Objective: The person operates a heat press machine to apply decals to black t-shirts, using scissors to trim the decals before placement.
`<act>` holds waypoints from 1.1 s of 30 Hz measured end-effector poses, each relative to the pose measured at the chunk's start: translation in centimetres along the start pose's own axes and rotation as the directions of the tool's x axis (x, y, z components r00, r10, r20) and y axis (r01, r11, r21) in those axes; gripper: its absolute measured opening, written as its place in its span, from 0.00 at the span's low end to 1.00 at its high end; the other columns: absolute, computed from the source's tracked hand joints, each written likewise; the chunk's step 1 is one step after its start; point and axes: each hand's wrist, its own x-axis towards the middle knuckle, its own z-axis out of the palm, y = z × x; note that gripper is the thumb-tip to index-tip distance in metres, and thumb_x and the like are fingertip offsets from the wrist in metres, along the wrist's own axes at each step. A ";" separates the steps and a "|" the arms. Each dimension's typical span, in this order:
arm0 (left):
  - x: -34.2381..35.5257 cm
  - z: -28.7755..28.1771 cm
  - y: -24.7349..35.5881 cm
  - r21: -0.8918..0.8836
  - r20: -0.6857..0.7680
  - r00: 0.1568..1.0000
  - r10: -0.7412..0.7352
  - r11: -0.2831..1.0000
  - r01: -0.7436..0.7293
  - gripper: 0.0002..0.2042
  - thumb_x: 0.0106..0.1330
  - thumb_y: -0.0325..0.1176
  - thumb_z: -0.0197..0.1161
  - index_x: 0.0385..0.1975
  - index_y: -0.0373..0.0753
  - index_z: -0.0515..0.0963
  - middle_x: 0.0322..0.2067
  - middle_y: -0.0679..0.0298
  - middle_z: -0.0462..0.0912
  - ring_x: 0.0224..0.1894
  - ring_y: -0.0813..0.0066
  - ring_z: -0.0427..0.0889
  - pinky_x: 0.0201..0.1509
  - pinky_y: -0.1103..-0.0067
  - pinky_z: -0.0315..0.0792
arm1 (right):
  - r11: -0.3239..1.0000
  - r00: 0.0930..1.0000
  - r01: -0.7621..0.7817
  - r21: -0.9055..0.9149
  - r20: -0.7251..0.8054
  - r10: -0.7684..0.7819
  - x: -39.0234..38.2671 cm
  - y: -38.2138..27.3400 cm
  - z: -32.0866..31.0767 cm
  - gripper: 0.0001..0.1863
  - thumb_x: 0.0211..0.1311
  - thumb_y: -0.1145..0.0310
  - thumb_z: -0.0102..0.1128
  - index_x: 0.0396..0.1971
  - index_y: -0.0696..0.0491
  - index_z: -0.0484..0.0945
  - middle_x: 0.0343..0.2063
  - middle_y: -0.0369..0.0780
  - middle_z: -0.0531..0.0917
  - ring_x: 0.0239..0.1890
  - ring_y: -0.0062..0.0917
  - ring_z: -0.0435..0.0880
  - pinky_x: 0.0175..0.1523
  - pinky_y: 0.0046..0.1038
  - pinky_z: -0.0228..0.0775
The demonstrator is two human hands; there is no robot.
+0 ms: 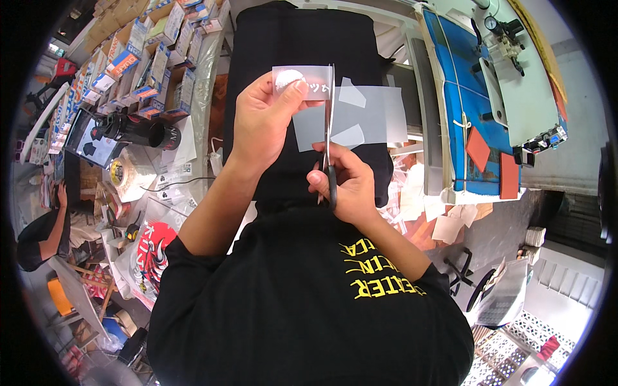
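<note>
My left hand (261, 125) pinches a small translucent film piece (314, 73) between thumb and fingers. White printing, including a round white patch, shows on that film. In my right hand (353, 190) is a pair of scissors (329, 119) with black handles, fingers in the loops. The blades point away from me and lie along the film's right edge; whether they bite into it is hard to tell. Beneath both hands, a larger translucent sheet (393, 114) and some loose whitish offcuts (352, 95) rest on black fabric (302, 32) spread over a flat support.
Several cardboard boxes (129, 55) stand stacked at the far left, near a dark cylindrical device (138, 130) and a tape roll (118, 172). To the right is a blue panel (460, 96) with red-orange pieces. Paper scraps (447, 228) litter the right side. Another person's arm (55, 225) shows at far left.
</note>
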 end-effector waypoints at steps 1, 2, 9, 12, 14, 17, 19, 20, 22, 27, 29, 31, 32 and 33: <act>0.0 0.0 0.0 -0.001 0.001 1.000 -0.002 1.000 0.002 0.09 0.71 0.27 0.57 0.45 0.30 0.77 0.42 0.52 0.84 0.47 0.65 0.84 0.55 0.65 0.79 | 1.000 1.000 -0.005 0.003 -0.002 0.005 0.0 0.0 0.0 0.26 0.60 0.66 0.71 0.56 0.59 0.73 0.26 0.35 0.80 0.24 0.16 0.79 0.25 0.17 0.70; 0.0 0.0 0.0 0.000 0.003 1.000 -0.002 1.000 0.002 0.09 0.71 0.27 0.57 0.45 0.30 0.77 0.42 0.52 0.84 0.47 0.65 0.84 0.55 0.65 0.79 | 1.000 1.000 -0.010 0.006 -0.004 0.010 0.0 0.0 0.0 0.26 0.60 0.66 0.71 0.55 0.59 0.73 0.26 0.35 0.80 0.24 0.16 0.79 0.26 0.17 0.70; 0.1 -0.1 -0.3 -0.025 -0.033 0.999 -0.006 1.000 0.005 0.08 0.71 0.27 0.58 0.44 0.29 0.78 0.40 0.55 0.84 0.43 0.69 0.84 0.52 0.70 0.80 | 0.993 0.991 -0.107 0.053 -0.076 0.111 0.1 -0.2 0.6 0.22 0.56 0.67 0.75 0.49 0.57 0.78 0.20 0.30 0.77 0.20 0.11 0.76 0.26 0.16 0.67; 0.2 -0.3 -0.8 -0.082 -0.050 0.998 -0.040 0.996 0.036 0.08 0.71 0.26 0.58 0.43 0.28 0.78 0.40 0.56 0.84 0.43 0.71 0.84 0.52 0.71 0.80 | 0.991 0.987 -0.129 0.045 -0.089 0.133 0.1 0.3 0.6 0.22 0.57 0.66 0.74 0.48 0.57 0.78 0.19 0.31 0.76 0.19 0.11 0.76 0.25 0.16 0.67; 0.0 -0.9 -1.6 -0.101 -0.049 0.996 -0.071 0.993 0.066 0.08 0.71 0.26 0.58 0.44 0.29 0.77 0.41 0.55 0.83 0.45 0.68 0.84 0.54 0.68 0.79 | 0.985 0.982 -0.163 0.051 -0.092 0.167 0.1 0.9 0.5 0.22 0.57 0.66 0.74 0.48 0.57 0.78 0.19 0.31 0.76 0.19 0.11 0.76 0.24 0.16 0.67; -0.2 -1.5 -2.7 -0.100 -0.051 0.993 -0.108 0.990 0.103 0.09 0.70 0.26 0.57 0.46 0.30 0.77 0.44 0.53 0.83 0.48 0.63 0.84 0.56 0.64 0.78 | 0.977 0.975 -0.193 0.089 -0.094 0.202 0.1 1.5 0.4 0.21 0.57 0.65 0.74 0.48 0.57 0.78 0.19 0.31 0.76 0.18 0.11 0.76 0.23 0.16 0.68; -0.3 -1.6 -3.0 -0.102 -0.064 0.991 -0.117 0.989 0.110 0.09 0.70 0.26 0.57 0.46 0.30 0.77 0.45 0.53 0.83 0.47 0.63 0.84 0.56 0.64 0.78 | 0.971 0.968 -0.229 0.067 -0.091 0.234 0.3 1.8 0.1 0.21 0.57 0.66 0.74 0.48 0.57 0.78 0.19 0.31 0.76 0.18 0.12 0.76 0.23 0.16 0.69; -0.3 -1.8 -3.4 -0.114 -0.073 0.988 -0.134 0.986 0.125 0.09 0.70 0.26 0.57 0.45 0.29 0.77 0.45 0.52 0.83 0.48 0.62 0.83 0.57 0.64 0.77 | 0.968 0.964 -0.246 0.055 -0.090 0.250 0.3 1.8 0.0 0.21 0.57 0.66 0.74 0.48 0.57 0.77 0.19 0.31 0.76 0.18 0.12 0.76 0.23 0.16 0.70; -0.2 -2.4 -4.2 -0.135 -0.092 0.982 -0.165 0.979 0.152 0.09 0.69 0.25 0.56 0.44 0.28 0.77 0.46 0.51 0.82 0.50 0.61 0.83 0.59 0.63 0.75 | 0.965 0.957 -0.251 0.079 -0.128 0.260 0.2 1.5 -0.6 0.23 0.56 0.67 0.74 0.50 0.56 0.75 0.19 0.31 0.76 0.19 0.12 0.76 0.23 0.17 0.71; -0.7 -5.0 -5.0 -0.156 -0.133 0.987 -0.094 0.985 0.073 0.09 0.66 0.24 0.53 0.40 0.28 0.78 0.45 0.52 0.82 0.54 0.62 0.79 0.66 0.61 0.66 | 0.901 0.949 0.080 -0.426 -0.245 -0.200 2.4 -4.3 -10.7 0.24 0.56 0.88 0.51 0.53 0.54 0.74 0.32 0.41 0.83 0.32 0.22 0.86 0.33 0.24 0.81; -1.1 -8.3 -6.3 -0.128 0.003 0.996 -0.085 0.988 0.085 0.08 0.67 0.25 0.53 0.38 0.29 0.79 0.44 0.54 0.81 0.51 0.65 0.80 0.64 0.63 0.67 | 0.734 0.886 -0.035 -0.679 -0.361 -0.291 4.4 -11.8 -16.8 0.16 0.66 0.80 0.50 0.51 0.54 0.78 0.38 0.38 0.85 0.35 0.18 0.83 0.37 0.20 0.77; -0.7 -7.6 -7.0 0.026 -0.060 0.987 -0.151 0.988 0.152 0.12 0.69 0.31 0.56 0.44 0.29 0.80 0.44 0.60 0.82 0.47 0.72 0.79 0.58 0.72 0.70 | 0.249 0.781 -0.094 -0.964 -0.227 -0.582 5.9 -19.4 -24.3 0.19 0.70 0.72 0.54 0.59 0.50 0.76 0.43 0.39 0.86 0.45 0.24 0.83 0.51 0.28 0.74; -0.4 -6.6 -6.8 0.123 -0.060 0.981 -0.182 0.974 0.188 0.12 0.70 0.32 0.56 0.44 0.30 0.80 0.45 0.61 0.81 0.48 0.72 0.79 0.58 0.73 0.70 | 0.021 0.718 -0.336 -0.942 -0.270 -0.642 6.8 -22.5 -28.8 0.19 0.69 0.67 0.54 0.59 0.46 0.76 0.47 0.41 0.85 0.49 0.29 0.84 0.54 0.30 0.73; -0.1 -5.9 -6.6 0.217 -0.068 0.975 -0.213 0.950 0.223 0.12 0.72 0.33 0.55 0.44 0.31 0.80 0.45 0.62 0.81 0.48 0.72 0.80 0.59 0.73 0.69 | -0.016 0.722 -0.412 -0.911 -0.316 -0.615 8.2 -25.7 -33.4 0.19 0.68 0.66 0.54 0.58 0.45 0.77 0.48 0.43 0.85 0.49 0.32 0.84 0.54 0.31 0.72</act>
